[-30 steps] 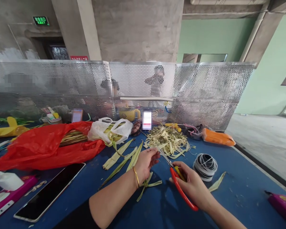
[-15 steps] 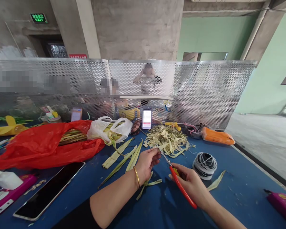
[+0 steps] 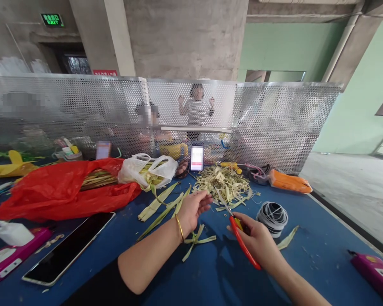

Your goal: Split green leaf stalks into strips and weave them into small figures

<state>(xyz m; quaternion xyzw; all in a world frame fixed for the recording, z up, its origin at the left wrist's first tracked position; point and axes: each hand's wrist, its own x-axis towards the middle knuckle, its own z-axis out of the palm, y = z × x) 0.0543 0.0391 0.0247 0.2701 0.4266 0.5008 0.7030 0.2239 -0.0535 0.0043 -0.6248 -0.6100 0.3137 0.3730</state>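
Note:
My right hand (image 3: 258,238) is wrapped round red-handled scissors (image 3: 245,248), whose metal blades point up and left. The tips are near a heap of pale, shredded leaf strips (image 3: 225,182). My left hand (image 3: 196,210), with a gold bangle at the wrist, is to the left of the tips. Its thumb and fingers are drawn together; whether anything is between them is too small to make out. Just below that hand is a crossed, knotted piece of leaf strips (image 3: 198,240). Long leaf strips (image 3: 159,204) lie behind my left forearm.
On the blue table (image 3: 115,272) are a red plastic bag (image 3: 51,187), a white plastic bag (image 3: 166,170), a dark tablet or large phone (image 3: 68,250), a cord bundle (image 3: 272,219), an orange packet (image 3: 289,182) and purple power strips (image 3: 375,274). A perforated metal screen (image 3: 274,123) stands behind, with people beyond.
My left hand has drawn slightly left, away from the scissors' tips, where a strip was pinched before. The scissors have moved a little. Beyond the screen, a person's hands have come down from the head.

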